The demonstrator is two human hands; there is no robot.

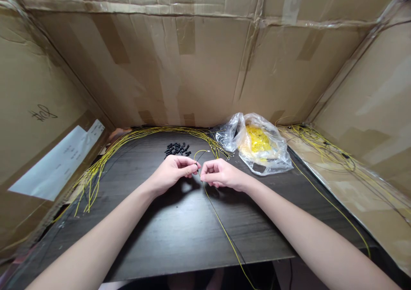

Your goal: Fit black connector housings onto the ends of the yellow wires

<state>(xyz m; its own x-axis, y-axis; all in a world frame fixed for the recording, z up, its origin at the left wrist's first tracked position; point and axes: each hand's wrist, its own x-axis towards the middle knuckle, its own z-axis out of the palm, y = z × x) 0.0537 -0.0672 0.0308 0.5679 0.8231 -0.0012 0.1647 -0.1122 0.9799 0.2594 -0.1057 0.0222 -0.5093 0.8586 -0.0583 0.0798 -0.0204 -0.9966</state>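
A thin yellow wire (221, 224) runs up from the table's front edge to my two hands, and its tip curls over above them with a small pale end. My left hand (178, 170) is closed, thumb and forefinger pinching near the wire's upper part; a tiny dark piece shows at the fingertips, too small to make out. My right hand (221, 173) is closed just beside it, its fingertips pinching the same wire. Behind my left hand lies a heap of small black sleeves (176, 149).
A bundle of yellow wires (128, 137) curves along the back and left. A clear plastic bag (276, 153) holding small yellow parts (257, 139) sits at the back right. More tangled wires (324, 146) lie on cardboard at right. Cardboard walls (208, 76) enclose the dark table (160, 238).
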